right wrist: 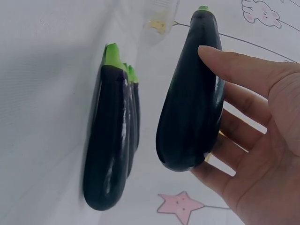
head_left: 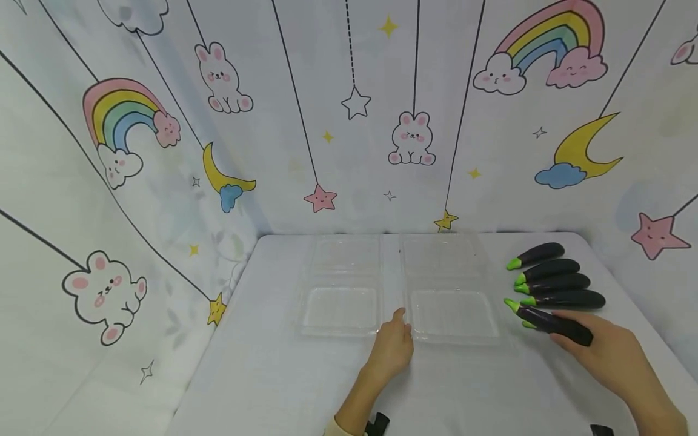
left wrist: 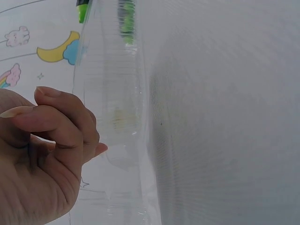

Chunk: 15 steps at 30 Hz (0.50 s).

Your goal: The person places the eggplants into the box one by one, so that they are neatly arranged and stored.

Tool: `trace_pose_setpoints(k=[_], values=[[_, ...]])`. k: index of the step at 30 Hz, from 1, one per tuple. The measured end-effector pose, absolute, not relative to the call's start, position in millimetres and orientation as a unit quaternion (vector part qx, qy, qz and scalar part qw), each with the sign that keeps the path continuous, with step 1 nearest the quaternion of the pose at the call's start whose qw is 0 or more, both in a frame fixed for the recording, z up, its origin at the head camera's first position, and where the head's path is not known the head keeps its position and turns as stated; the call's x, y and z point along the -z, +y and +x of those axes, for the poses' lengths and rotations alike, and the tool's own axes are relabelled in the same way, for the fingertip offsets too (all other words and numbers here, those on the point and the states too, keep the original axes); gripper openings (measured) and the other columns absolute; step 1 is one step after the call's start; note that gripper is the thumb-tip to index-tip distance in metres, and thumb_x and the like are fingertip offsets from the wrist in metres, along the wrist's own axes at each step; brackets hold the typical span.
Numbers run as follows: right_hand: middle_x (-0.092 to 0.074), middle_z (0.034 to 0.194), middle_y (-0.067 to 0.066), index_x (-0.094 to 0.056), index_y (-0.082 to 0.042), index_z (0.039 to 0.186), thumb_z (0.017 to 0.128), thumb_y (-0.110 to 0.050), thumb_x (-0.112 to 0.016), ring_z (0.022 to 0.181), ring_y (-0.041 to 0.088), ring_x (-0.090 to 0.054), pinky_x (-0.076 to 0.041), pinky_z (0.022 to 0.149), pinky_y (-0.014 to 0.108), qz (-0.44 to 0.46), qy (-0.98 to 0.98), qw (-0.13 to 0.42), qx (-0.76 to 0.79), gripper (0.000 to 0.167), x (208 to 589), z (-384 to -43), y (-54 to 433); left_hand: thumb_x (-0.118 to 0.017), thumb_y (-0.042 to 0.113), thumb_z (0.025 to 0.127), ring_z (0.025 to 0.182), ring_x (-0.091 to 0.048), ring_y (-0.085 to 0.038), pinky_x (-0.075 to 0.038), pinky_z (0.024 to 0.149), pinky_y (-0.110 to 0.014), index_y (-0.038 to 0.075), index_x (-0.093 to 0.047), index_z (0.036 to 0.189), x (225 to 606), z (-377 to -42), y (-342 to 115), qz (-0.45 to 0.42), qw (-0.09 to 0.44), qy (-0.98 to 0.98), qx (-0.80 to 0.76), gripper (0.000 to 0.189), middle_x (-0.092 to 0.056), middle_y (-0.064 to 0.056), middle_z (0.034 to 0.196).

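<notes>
My right hand [head_left: 611, 348] grips a dark purple eggplant [head_left: 561, 325] at the right of the table, its green stem end pointing up and left. In the right wrist view, the thumb lies along the held eggplant [right wrist: 190, 103] with the fingers behind it. Several more eggplants [head_left: 567, 298] lie in a column just beyond it; a green stem end shows under the held one. My left hand [head_left: 394, 348] holds nothing, its fingers loosely bent. It is near the front edges of two clear plastic containers [head_left: 340, 332], by the inner corner of the right container [head_left: 455, 336].
Both clear containers stand side by side with a narrow gap, each with a second clear section extending to the back edge of the white table [head_left: 262, 387]. A printed fabric wall [head_left: 360, 169] with rabbits, stars and rainbows rises behind and at the left.
</notes>
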State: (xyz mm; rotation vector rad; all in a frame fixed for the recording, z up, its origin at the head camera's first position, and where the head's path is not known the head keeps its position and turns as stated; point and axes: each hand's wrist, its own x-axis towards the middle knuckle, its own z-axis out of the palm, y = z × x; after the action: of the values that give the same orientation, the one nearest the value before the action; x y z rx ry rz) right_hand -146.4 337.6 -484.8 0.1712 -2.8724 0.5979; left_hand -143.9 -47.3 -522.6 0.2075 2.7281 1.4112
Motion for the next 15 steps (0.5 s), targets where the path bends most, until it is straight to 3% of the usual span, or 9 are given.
trace_pose_setpoints(k=[15], values=[[-0.069,0.119,0.031,-0.073,-0.008,0.122,0.079,-0.021,-0.092,0.103,0.056,-0.062,-0.047,0.077,0.068,0.099,-0.967,0.118,-0.205,0.049,480,-160,328,-0.046,0.007,0.110,0.043,-0.044,-0.006,-0.046,0.049,-0.022,-0.012,-0.040,0.150,525,-144,-47,0.063,0.036,0.878,-0.473,0.045,-0.051,0.004,0.057]])
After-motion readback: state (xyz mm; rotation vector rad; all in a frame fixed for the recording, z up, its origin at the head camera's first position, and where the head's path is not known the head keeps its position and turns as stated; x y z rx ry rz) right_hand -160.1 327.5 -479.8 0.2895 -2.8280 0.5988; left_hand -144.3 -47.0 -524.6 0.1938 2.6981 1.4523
